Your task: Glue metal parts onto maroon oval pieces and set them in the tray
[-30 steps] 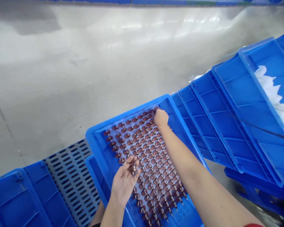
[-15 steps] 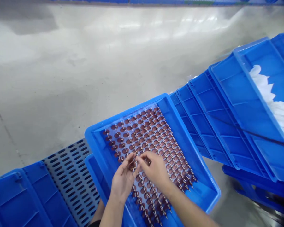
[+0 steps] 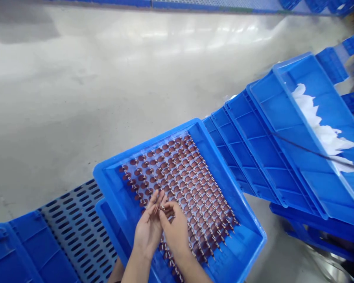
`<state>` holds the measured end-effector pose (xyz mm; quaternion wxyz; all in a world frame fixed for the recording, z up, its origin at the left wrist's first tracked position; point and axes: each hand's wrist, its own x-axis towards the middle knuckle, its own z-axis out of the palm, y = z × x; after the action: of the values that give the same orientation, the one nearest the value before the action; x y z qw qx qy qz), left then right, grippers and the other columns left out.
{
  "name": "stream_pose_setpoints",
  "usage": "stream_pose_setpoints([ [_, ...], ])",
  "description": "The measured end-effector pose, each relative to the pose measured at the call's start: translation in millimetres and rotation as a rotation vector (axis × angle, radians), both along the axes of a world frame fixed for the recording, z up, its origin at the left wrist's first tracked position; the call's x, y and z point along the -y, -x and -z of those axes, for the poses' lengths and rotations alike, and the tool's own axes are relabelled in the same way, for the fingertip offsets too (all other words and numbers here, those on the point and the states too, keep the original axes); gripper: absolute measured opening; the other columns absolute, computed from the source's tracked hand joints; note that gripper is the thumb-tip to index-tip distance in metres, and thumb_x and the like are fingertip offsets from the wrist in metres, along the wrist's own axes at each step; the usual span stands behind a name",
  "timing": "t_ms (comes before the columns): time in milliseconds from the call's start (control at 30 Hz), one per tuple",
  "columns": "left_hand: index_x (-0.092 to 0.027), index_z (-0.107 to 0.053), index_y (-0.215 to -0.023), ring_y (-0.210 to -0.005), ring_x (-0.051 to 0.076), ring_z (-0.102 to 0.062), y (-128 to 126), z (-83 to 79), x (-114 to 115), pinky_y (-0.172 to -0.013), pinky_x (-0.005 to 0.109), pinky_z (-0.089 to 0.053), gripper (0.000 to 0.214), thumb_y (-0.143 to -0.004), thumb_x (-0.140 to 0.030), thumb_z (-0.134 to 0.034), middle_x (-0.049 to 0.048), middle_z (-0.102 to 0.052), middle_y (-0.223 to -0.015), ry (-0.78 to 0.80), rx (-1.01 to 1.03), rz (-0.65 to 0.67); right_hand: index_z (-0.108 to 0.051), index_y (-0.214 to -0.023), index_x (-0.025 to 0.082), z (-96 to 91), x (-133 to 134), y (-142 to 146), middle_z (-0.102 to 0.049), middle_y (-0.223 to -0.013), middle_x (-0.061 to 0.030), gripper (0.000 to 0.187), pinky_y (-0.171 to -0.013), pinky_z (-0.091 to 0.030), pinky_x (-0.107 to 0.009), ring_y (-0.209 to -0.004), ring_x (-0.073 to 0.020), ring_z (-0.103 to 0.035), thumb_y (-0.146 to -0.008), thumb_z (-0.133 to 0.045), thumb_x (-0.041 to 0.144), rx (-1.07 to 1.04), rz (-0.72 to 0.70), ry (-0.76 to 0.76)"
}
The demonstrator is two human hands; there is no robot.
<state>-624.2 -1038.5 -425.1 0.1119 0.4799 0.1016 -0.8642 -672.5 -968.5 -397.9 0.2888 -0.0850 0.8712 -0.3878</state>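
A blue plastic crate point(image 3: 252, 220) holds many rows of small reddish-brown disc parts with pale metal ends point(image 3: 191, 181), set out on a pale sheet. Over the lower left of these rows, my left hand point(image 3: 148, 232) is palm up with its fingers curled, and a few brown disc parts seem to lie between the fingers. My right hand point(image 3: 177, 230) meets it at the fingertips, thumb and forefinger pinching a small part against the left fingers. Both hands hide part of the rows beneath them.
At right stands a leaning row of nested blue crates point(image 3: 271, 145), the nearest with white crumpled sheets point(image 3: 321, 125) inside. A dark cord point(image 3: 318, 152) crosses them. To the left are a slotted grey panel point(image 3: 76, 224) and more blue crates point(image 3: 29, 247). Grey floor point(image 3: 120, 78) lies beyond.
My right hand has moved left and down, closer to my left palm. The left hand has turned more palm up. The whole view has shifted slightly, so the crates sit further left.
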Motion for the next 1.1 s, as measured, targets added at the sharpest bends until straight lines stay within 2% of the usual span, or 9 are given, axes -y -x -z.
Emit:
stream_pose_setpoints([
  [100,-0.026,-0.057,-0.121,-0.130,0.017,-0.039,-2,0.8,3,-0.112,0.035,-0.023,0.036,-0.090,-0.023,-0.039,0.0008,-0.053,-0.136,0.013,0.010,0.030,-0.058,-0.090,0.019,2.8,7,35,-0.065,-0.079,-0.0001,0.010,-0.063,-0.049,-0.024,-0.068,-0.0137,-0.061,-0.082,-0.054,0.023,-0.112,0.035,0.023],
  [333,-0.028,-0.055,-0.124,-0.131,0.019,-0.036,-7,-3.3,12,-0.113,0.042,-0.020,0.037,-0.090,-0.029,-0.041,0.0002,-0.045,-0.142,0.059,-0.020,0.064,-0.058,-0.098,0.014,36.0,55,201,-0.064,-0.089,-0.0020,0.019,-0.082,-0.046,-0.036,-0.081,-0.0156,-0.060,-0.086,-0.059,0.028,-0.439,-0.012,0.012],
  [467,-0.027,-0.056,-0.122,-0.132,0.019,-0.036,-9,-0.8,13,-0.113,0.043,-0.021,0.036,-0.090,-0.033,-0.041,-0.0001,-0.044,-0.143,0.060,-0.017,0.071,-0.058,-0.100,0.014,45.3,74,246,-0.062,-0.091,-0.0031,0.022,-0.084,-0.046,-0.039,-0.085,-0.0171,-0.060,-0.088,-0.057,0.032,-0.488,-0.049,-0.043],
  [533,-0.028,-0.057,-0.122,-0.132,0.019,-0.036,-10,1.2,13,-0.112,0.042,-0.023,0.036,-0.090,-0.033,-0.040,-0.0005,-0.044,-0.143,0.060,-0.013,0.074,-0.057,-0.102,0.013,38.4,72,241,-0.062,-0.094,-0.0038,0.022,-0.084,-0.046,-0.040,-0.085,-0.0173,-0.059,-0.089,-0.054,0.031,-0.497,-0.070,-0.055],
  [600,-0.029,-0.056,-0.122,-0.131,0.018,-0.036,-10,1.6,14,-0.111,0.039,-0.025,0.036,-0.090,-0.032,-0.040,-0.0006,-0.045,-0.142,0.058,-0.007,0.083,-0.057,-0.102,0.013,25.5,64,216,-0.062,-0.093,-0.0036,0.020,-0.082,-0.046,-0.037,-0.084,-0.0165,-0.059,-0.089,-0.053,0.029,-0.477,-0.149,-0.042],
  [733,-0.031,-0.054,-0.125,-0.126,0.020,-0.044,-6,-3.7,16,-0.103,0.037,-0.038,0.039,-0.087,-0.038,-0.047,0.0012,-0.050,-0.138,0.055,-0.005,0.126,-0.062,-0.094,0.021,-0.1,34,123,-0.066,-0.089,0.0015,0.012,-0.075,-0.046,-0.026,-0.080,-0.0131,-0.059,-0.083,-0.059,0.022,-0.329,-0.488,0.017],
  [867,-0.026,-0.058,-0.121,-0.106,0.021,-0.060,0,-6.5,10,-0.087,0.033,-0.052,0.038,-0.085,-0.037,-0.053,0.0067,-0.064,-0.120,0.062,0.042,0.187,-0.062,-0.094,0.023,-8.6,10,44,-0.066,-0.088,-0.0003,0.017,-0.075,-0.045,-0.030,-0.081,-0.0180,-0.057,-0.078,-0.063,0.017,-0.261,-0.658,-0.027],
  [967,-0.021,-0.064,-0.111,-0.092,0.016,-0.065,2,-0.8,1,-0.075,0.023,-0.055,0.028,-0.084,-0.025,-0.056,0.0066,-0.069,-0.107,0.092,0.130,0.216,-0.062,-0.092,0.022,-9.9,3,25,-0.066,-0.090,-0.0028,0.014,-0.075,-0.045,-0.032,-0.083,-0.0196,-0.057,-0.080,-0.060,0.017,-0.261,-0.687,-0.061],
  [1100,-0.018,-0.066,-0.105,-0.075,0.012,-0.066,1,7.2,-6,-0.062,0.019,-0.056,0.024,-0.083,-0.016,-0.056,0.0053,-0.070,-0.095,0.144,0.185,0.224,-0.061,-0.097,0.025,-11.1,1,47,-0.065,-0.092,0.0007,0.014,-0.079,-0.045,-0.027,-0.086,-0.0160,-0.057,-0.083,-0.059,0.024,-0.287,-0.682,-0.053],
])
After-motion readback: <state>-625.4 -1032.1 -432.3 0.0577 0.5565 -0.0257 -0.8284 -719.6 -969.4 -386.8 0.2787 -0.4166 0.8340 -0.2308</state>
